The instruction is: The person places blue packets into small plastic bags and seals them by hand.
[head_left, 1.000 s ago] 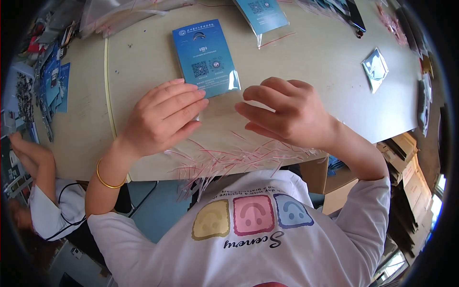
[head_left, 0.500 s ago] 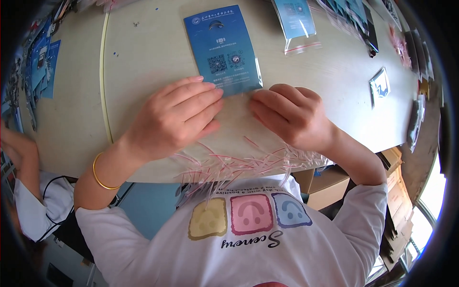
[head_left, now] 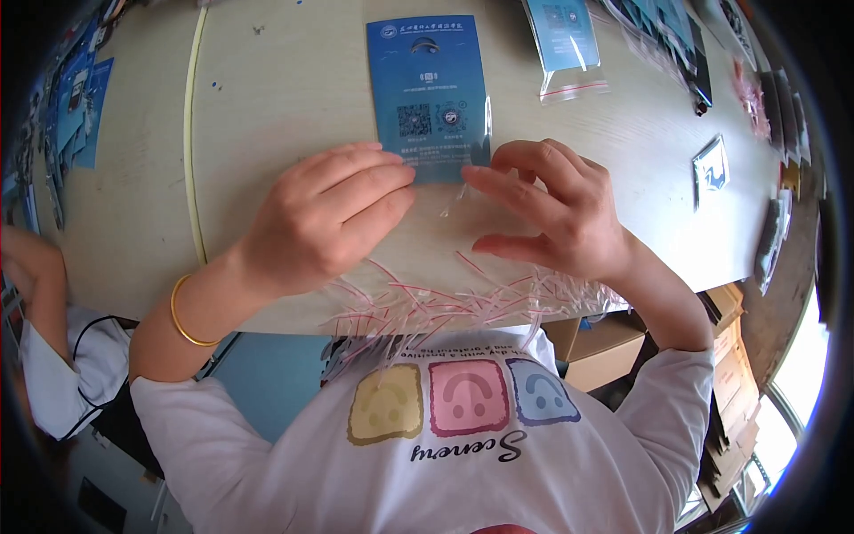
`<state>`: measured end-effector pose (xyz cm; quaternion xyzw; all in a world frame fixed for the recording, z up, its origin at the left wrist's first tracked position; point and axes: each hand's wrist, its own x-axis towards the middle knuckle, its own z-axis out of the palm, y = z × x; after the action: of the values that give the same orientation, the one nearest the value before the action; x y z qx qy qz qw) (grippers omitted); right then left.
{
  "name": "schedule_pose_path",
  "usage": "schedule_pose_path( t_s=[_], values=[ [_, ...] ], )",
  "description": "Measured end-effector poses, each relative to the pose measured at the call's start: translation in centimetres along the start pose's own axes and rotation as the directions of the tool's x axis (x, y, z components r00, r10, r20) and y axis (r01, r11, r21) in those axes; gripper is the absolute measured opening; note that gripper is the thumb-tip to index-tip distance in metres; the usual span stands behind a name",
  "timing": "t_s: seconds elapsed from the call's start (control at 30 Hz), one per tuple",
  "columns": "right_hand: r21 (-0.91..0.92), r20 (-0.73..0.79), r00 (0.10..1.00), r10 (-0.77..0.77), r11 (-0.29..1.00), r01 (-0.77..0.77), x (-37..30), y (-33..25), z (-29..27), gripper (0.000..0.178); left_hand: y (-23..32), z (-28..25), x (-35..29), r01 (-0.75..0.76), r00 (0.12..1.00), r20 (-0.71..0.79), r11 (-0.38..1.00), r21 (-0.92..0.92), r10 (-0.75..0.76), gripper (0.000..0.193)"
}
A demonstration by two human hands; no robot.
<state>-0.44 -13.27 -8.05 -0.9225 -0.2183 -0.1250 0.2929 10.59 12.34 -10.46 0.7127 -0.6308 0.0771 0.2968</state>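
Note:
A blue printed card (head_left: 436, 98) with a curved slot near its top lies on the table in front of me, in what looks like a clear sleeve. Its glossy edge stands out at the right. My left hand (head_left: 325, 209) has its fingers pressed together on the card's lower left corner, the thumb hidden beneath. My right hand (head_left: 556, 205) is open, thumb spread well apart from the forefinger. The tip of that forefinger touches the card's lower right corner. Just below this corner shows a bit of clear film (head_left: 449, 200).
Red-edged clear plastic strips (head_left: 445, 303) heap along the near table edge. More bagged blue cards (head_left: 565, 40) lie at the far right, near a small clear packet (head_left: 712, 169). Blue cards (head_left: 84, 107) pile at the left, by another person's arm (head_left: 36, 276). A cardboard box (head_left: 600, 351) stands below.
The card has straightened from its tilt and shifted slightly right. My right hand has gone from bunched fingers to spread ones. My left thumb has slipped out of sight.

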Motion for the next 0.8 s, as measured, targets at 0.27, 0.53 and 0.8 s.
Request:
schedule_pose_path(
  t_s=[0.27, 0.53, 0.8],
  values=[
    [-0.084, 0.026, 0.999, -0.019, 0.996, 0.021, -1.2, 1.4, 0.2, 0.024, 0.5, -0.1, 0.1, 0.005, 1.000, -0.022, 0.999, -0.040, -0.006, 0.019],
    [0.093, 0.013, 0.964, 0.264, 0.960, -0.264, -0.9, 0.9, 0.5, 0.014, -0.3, -0.3, 0.5, 0.249, 0.968, 0.018, 0.935, -0.252, -0.252, 0.016],
    [0.117, 0.034, 0.913, 0.406, 0.906, -0.407, -0.5, -0.3, 0.9, 0.012, -0.4, -0.1, 0.7, 0.317, 0.948, 0.080, 0.906, -0.282, -0.307, 0.015]
  ],
)
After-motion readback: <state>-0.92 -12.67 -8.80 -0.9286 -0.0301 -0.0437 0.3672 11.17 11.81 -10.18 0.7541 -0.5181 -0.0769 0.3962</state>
